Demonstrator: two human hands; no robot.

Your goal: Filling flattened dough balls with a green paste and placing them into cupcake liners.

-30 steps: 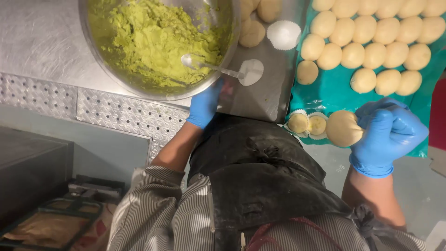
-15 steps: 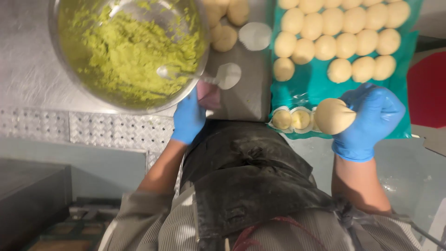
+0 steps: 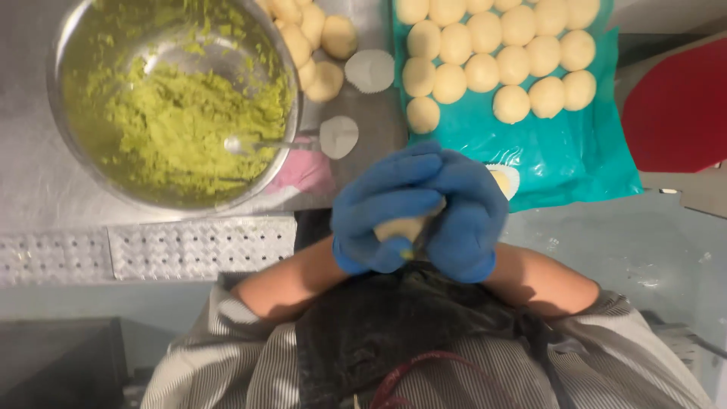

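Seen from above, a person's two hands in blue gloves meet just in front of their chest, forearms angled inward from either side. The left hand (image 3: 386,208) and right hand (image 3: 462,216) are cupped together, fingers curled and overlapping, both clasping a pale dough ball (image 3: 405,227) pressed between the palms. Only a small patch of the dough shows between the gloves, so its shape and long axis are hard to judge; it seems roundish. Beyond the hands, a metal bowl (image 3: 60,113) of green paste sits to the left with a spoon (image 3: 288,142) resting in it, handle pointing right. A teal tray (image 3: 583,163) of more dough balls (image 3: 500,60) lies to the right, near a filled paper cup (image 3: 503,178) just beside the right hand
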